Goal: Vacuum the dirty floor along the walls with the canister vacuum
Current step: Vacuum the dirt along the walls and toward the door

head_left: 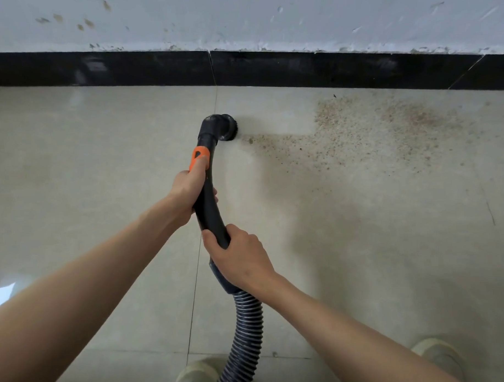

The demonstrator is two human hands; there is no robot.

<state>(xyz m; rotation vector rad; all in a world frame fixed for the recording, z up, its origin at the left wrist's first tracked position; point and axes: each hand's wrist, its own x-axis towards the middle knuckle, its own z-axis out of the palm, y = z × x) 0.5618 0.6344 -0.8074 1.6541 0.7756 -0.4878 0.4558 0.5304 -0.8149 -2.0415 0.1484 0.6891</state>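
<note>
A black curved vacuum wand with an orange slider ends in a round brush nozzle that touches the beige tiled floor. My left hand grips the wand just below the orange slider, thumb on it. My right hand grips the wand's lower end, where the ribbed hose joins it. Brown gritty dirt is spread on the floor right of the nozzle, close to the black skirting. The canister itself is out of view.
A scuffed white wall rises above the skirting. The floor left of the nozzle looks clean. Two pale shoes stand at the bottom edge, with the hose running down between them.
</note>
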